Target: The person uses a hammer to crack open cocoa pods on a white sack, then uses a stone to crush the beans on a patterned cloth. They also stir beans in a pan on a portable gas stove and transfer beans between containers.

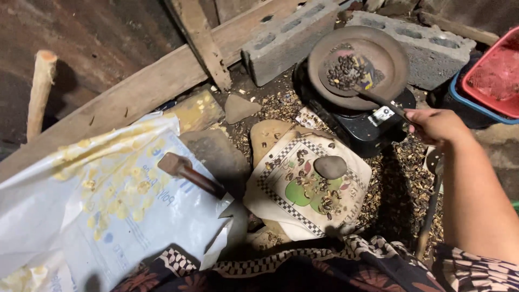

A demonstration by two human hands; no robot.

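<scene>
The fingers (419,120) of the right hand (437,125) are curled shut around the handle of a long ladle (346,73), whose bowl, up and away from the fingertips, carries dark seeds over the round pan (378,51) on the black burner (373,132). Judging by this, the step in hand is stirring or scooping the seeds; a steady, level wrist seems called for. The forearm reaches in from the lower right, nearly straight. The left hand is out of view.
</scene>
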